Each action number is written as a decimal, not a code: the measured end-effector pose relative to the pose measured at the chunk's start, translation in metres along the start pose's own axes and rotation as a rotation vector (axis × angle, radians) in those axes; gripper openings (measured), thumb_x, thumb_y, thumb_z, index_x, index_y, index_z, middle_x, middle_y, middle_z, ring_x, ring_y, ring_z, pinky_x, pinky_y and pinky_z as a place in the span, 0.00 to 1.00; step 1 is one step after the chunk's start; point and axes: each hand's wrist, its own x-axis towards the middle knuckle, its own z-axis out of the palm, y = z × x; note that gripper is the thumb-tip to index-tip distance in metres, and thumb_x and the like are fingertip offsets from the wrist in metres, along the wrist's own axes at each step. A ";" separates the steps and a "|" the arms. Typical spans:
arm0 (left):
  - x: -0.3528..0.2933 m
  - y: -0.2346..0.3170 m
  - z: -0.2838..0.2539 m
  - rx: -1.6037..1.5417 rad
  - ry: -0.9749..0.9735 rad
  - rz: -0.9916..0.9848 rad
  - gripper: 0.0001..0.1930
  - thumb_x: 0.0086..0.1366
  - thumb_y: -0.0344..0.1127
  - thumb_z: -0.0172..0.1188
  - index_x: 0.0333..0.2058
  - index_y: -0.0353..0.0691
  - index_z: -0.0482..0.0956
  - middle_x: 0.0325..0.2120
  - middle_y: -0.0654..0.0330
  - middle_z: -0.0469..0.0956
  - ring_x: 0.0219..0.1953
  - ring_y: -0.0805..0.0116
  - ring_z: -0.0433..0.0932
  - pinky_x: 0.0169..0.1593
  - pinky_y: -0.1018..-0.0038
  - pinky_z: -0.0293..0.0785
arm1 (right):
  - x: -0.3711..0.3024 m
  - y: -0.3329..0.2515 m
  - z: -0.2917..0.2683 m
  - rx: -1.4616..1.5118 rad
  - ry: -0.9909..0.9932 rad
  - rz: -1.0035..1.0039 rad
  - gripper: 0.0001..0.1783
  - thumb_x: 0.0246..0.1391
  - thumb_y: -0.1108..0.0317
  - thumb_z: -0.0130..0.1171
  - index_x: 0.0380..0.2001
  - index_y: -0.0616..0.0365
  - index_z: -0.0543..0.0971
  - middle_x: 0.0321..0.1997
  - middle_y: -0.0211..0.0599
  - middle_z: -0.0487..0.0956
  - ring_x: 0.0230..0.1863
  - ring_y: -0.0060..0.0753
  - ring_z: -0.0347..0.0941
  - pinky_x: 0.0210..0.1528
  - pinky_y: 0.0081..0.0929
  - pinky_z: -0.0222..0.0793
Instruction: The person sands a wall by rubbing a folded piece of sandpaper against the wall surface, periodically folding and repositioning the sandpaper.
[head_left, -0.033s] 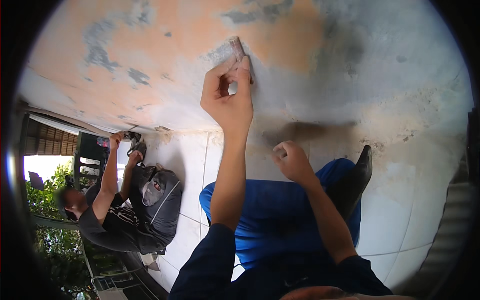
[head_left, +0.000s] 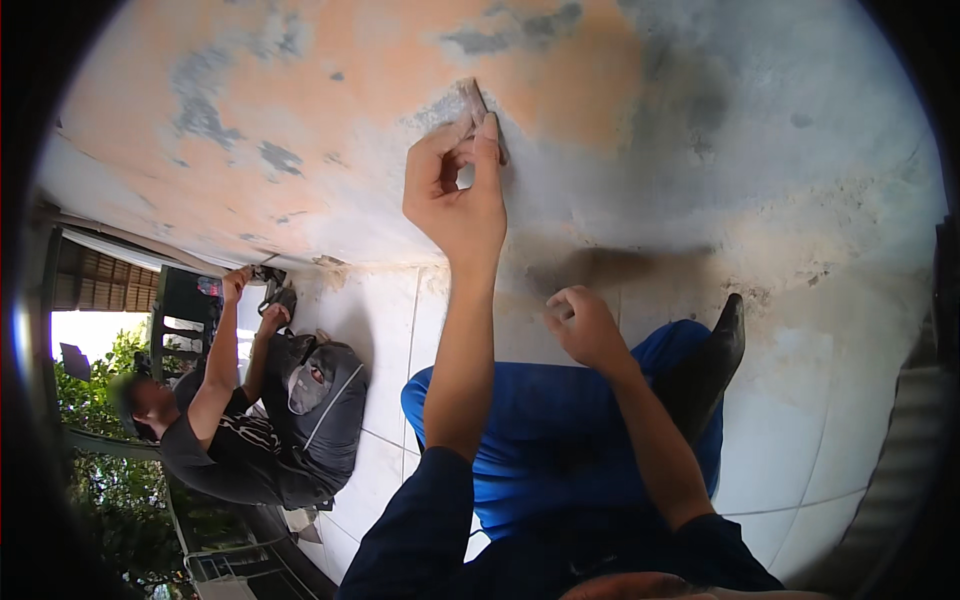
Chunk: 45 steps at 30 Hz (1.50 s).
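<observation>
My left hand is raised against a wall of patchy, worn orange and grey paint. It pinches a small flat brownish scraping piece and presses it to the wall, where a grey scraped patch shows. My right hand hangs lower, above my knee in blue trousers. Its fingers are curled in, and nothing shows in them. It is close to the base of the wall and does not touch it.
My black shoe rests on the white tiled floor. At the left, another person in a dark shirt crouches with both hands at the wall's base. A dark backpack sits beside them. Greenery and a railing lie beyond.
</observation>
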 end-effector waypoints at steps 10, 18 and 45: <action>0.000 -0.005 0.016 0.054 0.096 0.004 0.12 0.63 0.26 0.72 0.41 0.33 0.78 0.28 0.61 0.80 0.31 0.79 0.76 0.37 0.82 0.73 | 0.002 -0.004 0.000 0.060 -0.091 0.070 0.17 0.53 0.63 0.68 0.42 0.62 0.80 0.48 0.49 0.79 0.44 0.50 0.78 0.49 0.41 0.74; 0.018 0.002 0.022 0.052 0.100 0.135 0.13 0.60 0.27 0.75 0.39 0.34 0.79 0.27 0.64 0.79 0.30 0.81 0.74 0.37 0.83 0.70 | 0.000 -0.001 0.007 0.059 -0.083 0.061 0.18 0.53 0.62 0.68 0.43 0.63 0.79 0.49 0.51 0.78 0.49 0.55 0.77 0.53 0.44 0.72; 0.042 0.033 0.032 0.089 0.211 0.188 0.05 0.68 0.23 0.65 0.35 0.29 0.77 0.28 0.52 0.82 0.23 0.74 0.77 0.33 0.79 0.75 | -0.005 0.002 0.006 -0.002 -0.090 0.076 0.19 0.53 0.61 0.68 0.44 0.61 0.78 0.51 0.48 0.77 0.47 0.50 0.77 0.51 0.40 0.73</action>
